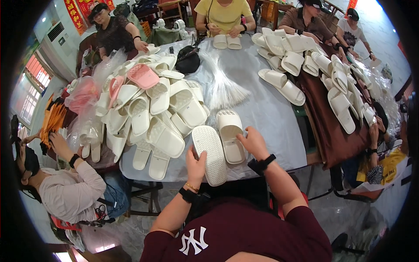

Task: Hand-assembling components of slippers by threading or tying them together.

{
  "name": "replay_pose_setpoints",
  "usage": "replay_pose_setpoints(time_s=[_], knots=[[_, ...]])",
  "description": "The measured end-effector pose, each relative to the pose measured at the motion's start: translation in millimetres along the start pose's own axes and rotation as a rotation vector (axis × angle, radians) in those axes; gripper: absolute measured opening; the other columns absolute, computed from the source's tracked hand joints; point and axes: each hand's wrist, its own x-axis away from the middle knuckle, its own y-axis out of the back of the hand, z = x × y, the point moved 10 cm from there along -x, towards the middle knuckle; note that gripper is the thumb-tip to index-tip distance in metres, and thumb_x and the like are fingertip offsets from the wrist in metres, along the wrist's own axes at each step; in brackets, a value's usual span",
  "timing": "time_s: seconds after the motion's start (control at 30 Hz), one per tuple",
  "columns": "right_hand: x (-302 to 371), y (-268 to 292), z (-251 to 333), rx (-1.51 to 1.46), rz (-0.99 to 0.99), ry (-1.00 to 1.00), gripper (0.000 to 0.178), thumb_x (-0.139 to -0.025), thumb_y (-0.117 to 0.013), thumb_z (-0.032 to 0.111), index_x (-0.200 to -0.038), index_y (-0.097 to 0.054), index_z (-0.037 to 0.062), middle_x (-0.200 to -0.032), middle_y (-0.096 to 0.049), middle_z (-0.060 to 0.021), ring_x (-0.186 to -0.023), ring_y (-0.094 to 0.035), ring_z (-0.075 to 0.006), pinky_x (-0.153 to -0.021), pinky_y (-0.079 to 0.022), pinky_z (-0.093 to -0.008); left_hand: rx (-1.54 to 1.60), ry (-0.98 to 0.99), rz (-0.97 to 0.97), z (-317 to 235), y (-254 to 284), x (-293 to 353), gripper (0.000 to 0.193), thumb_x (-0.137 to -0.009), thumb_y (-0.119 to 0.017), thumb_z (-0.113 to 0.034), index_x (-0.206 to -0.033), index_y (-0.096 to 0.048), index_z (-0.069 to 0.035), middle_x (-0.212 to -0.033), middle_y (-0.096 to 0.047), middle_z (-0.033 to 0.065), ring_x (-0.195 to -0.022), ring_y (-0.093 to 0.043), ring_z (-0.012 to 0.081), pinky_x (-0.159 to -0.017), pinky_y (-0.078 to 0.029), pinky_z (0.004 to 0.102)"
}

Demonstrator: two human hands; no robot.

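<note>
- A busy workroom with several people seated around a table (281, 139) under a pale grey cover; a co-worker in a yellow top (222, 15) sits at the far side.
- To the left lies a heaped pile of cream slide sandals (166, 139), with a pink slide (143, 76) on top; a fan of clear plastic strands (224, 85) spreads across the middle of the cover.
- The left hand (196, 169) is closed on an upturned cream slide (214, 163) at the near table edge, thumb across its textured sole, fingers behind its outer side.
- The right hand (254, 143) is beside the second cream slide (234, 150), which lies footbed up, strap end away from the person. Its thumb reaches that slide's right edge; whether it grips, I cannot tell.
- Both slides look like moulded foam: probably light, springy and hard to break, perhaps a little slick on the smooth sidewalls.
- The thick sole edges near mid-length seem the surest hold; the strap would likely flex if pinched.
</note>
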Motion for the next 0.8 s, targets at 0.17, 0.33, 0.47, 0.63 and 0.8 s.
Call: replay_pose_setpoints(time_s=[0.17,0.33,0.47,0.63,0.8], knots=[[-23,-8,3,0.184,0.035,-0.075,0.034,-0.083,-0.058,0.029,-0.098,-0.058,-0.0024,-0.091,-0.066,-0.0250,-0.086,-0.062,-0.0428,-0.075,-0.049,-0.0492,-0.632,-0.457,-0.118,-62,-5,37,0.076,-0.077,-0.072,-0.027,-0.138,-0.036,0.004,-0.138,-0.037,0.0297,-0.128,-0.036,0.0440,-0.107,-0.026,0.0499],[-8,-3,1,0.198,0.027,-0.025,0.027,-0.081,-0.055,0.023,-0.089,-0.059,-0.0028,-0.089,-0.065,-0.0263,-0.085,-0.062,-0.0433,-0.074,-0.049,-0.0507,-0.981,-0.462,0.179,-62,-53,62,0.095,-0.068,-0.076,-0.042,-0.143,-0.032,-0.003,-0.149,-0.019,0.0301,-0.135,-0.020,0.0501,-0.106,-0.020,0.0608],[20,14,-25,0.146,0.010,-0.067,0.028,-0.081,-0.060,0.026,-0.084,-0.060,-0.0013,-0.082,-0.064,-0.0247,-0.079,-0.061,-0.0428,-0.068,-0.048,-0.0490,-0.979,-0.451,0.250,-48,-55,60,0.088,-0.071,-0.071,-0.028,-0.145,-0.028,-0.005,-0.151,-0.014,0.0294,-0.137,-0.017,0.0498,-0.107,-0.021,0.0600],[41,48,-74,0.081,-0.119,-0.068,0.029,-0.081,-0.066,0.028,-0.080,-0.060,-0.0013,-0.072,-0.062,-0.0221,-0.070,-0.061,-0.0407,-0.061,-0.047,-0.0457,-0.218,-0.216,0.411,-46,-65,53,0.081,-0.074,-0.061,-0.014,-0.147,-0.025,-0.004,-0.150,-0.021,0.0227,-0.135,-0.028,0.0384,-0.105,-0.032,0.0483],[51,83,-72,0.119,-0.194,-0.126,0.029,-0.080,-0.067,0.026,-0.080,-0.060,-0.0020,-0.071,-0.062,-0.0223,-0.069,-0.062,-0.0399,-0.059,-0.047,-0.0458,0.746,0.453,0.483,-3,-110,41,0.059,-0.088,-0.043,-0.003,-0.145,-0.029,0.000,-0.128,-0.052,0.0115,-0.113,-0.052,0.0172,-0.093,-0.043,0.0303]])
